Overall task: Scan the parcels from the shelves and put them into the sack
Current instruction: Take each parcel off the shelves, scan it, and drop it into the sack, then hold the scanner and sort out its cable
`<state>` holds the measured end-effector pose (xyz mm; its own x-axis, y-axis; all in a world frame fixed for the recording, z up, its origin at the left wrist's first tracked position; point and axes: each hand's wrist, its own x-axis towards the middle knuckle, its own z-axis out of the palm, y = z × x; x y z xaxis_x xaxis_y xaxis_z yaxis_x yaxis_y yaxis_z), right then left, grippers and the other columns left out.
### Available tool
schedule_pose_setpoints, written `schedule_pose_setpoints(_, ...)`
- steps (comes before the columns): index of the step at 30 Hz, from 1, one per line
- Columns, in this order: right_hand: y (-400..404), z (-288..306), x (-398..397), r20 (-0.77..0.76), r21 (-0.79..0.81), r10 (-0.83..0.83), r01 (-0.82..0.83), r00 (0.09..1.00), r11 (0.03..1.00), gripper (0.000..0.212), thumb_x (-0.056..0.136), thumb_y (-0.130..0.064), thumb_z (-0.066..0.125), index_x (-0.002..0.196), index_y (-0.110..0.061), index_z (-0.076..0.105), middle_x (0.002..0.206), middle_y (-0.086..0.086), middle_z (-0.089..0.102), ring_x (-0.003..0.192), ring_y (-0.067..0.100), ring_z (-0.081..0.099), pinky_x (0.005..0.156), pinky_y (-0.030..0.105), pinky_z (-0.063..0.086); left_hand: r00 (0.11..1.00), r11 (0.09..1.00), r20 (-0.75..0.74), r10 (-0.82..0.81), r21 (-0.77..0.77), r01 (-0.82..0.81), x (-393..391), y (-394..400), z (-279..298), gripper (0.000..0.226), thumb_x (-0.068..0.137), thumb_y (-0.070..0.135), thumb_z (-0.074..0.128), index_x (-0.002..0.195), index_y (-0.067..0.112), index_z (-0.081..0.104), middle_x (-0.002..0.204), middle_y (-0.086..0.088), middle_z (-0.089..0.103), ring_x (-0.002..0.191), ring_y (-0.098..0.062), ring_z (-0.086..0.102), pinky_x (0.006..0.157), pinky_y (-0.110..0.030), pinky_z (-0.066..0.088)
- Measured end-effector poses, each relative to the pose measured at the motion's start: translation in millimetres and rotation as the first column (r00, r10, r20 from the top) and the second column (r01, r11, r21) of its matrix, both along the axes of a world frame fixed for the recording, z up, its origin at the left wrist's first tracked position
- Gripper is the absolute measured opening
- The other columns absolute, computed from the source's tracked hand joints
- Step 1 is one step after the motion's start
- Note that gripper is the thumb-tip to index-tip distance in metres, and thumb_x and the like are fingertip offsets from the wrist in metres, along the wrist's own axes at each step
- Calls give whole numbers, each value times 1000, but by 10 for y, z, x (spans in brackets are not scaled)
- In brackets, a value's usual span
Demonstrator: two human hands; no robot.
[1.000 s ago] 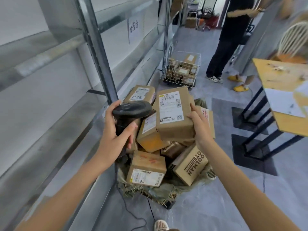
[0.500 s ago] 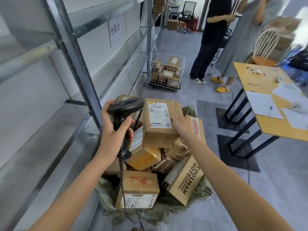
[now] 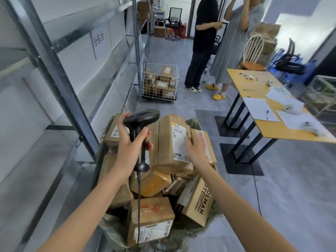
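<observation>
My left hand [image 3: 130,148] grips a black handheld barcode scanner [image 3: 141,122] by its handle, its cable hanging down. My right hand [image 3: 195,150] rests on the right side of a brown cardboard parcel [image 3: 172,142] with a white label, which lies on top of a heap of parcels. The heap fills an open green-grey sack [image 3: 181,239] on the floor. Several other brown boxes lie in the sack, among them a labelled one [image 3: 151,219] at the front and a printed box [image 3: 198,200] at the right.
Metal shelving [image 3: 60,73] runs along the left. A wire basket cart [image 3: 158,82] with parcels stands farther down the aisle. Two people [image 3: 203,42] stand beyond it. A yellow table [image 3: 269,128] with papers is at the right, a chair [image 3: 252,51] behind it.
The labelled parcel has come down from in front of the scanner onto the heap in the sack. My right hand went down with it. The scanner stays raised in my left hand.
</observation>
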<state>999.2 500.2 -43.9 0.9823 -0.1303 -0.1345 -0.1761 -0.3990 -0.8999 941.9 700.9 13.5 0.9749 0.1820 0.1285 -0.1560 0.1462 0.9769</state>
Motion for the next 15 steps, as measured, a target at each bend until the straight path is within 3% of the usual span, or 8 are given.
schedule_pose_setpoints(5,32,35,-48,179,-140,60,-35,982,990,39,100,-29,52,139,-26,45,117,-7,55,99,5,56,70,14,37,999,1000,-33,6,-28,-7,101,-75,3,61,102,10,60,145,42,30,95,-8,72,72,-29,74,68,-29,60)
schedule_pose_setpoints(8,49,39,-55,198,-175,94,-59,976,983,45,101,-36,52,145,-29,41,136,-7,48,121,9,48,85,12,34,999,999,-34,-7,-33,6,156,-108,24,61,102,11,59,146,41,28,101,-13,69,74,-28,75,69,-29,60)
schedule_pose_setpoints(10,67,69,-86,219,-170,106,-69,970,983,48,102,-39,50,148,-29,39,148,-10,40,127,-14,30,96,3,21,1000,1000,-25,-15,-23,14,196,-135,46,61,103,12,59,146,40,28,98,-9,71,77,-27,75,69,-27,60)
schedule_pose_setpoints(12,88,146,-128,254,-162,140,-101,957,982,48,104,-37,49,150,-28,38,151,-12,36,114,-35,16,93,-8,13,1000,1000,-12,-7,4,7,232,-164,76,61,103,12,59,147,40,28,95,-6,73,83,-25,76,72,-24,59)
schedule_pose_setpoints(13,103,195,-156,256,-152,153,-116,954,982,49,104,-36,49,151,-27,38,154,-12,35,118,-34,13,99,-6,12,1000,1000,-4,1,21,-1,249,-176,93,61,103,13,59,147,40,27,95,-5,74,87,-23,76,74,-22,58)
schedule_pose_setpoints(15,146,298,-241,267,-127,155,-125,951,984,50,104,-36,50,152,-25,38,157,-11,35,132,-17,19,114,13,18,1000,999,9,10,43,-11,280,-193,127,62,103,14,59,148,41,25,101,-6,75,96,-20,75,82,-23,58)
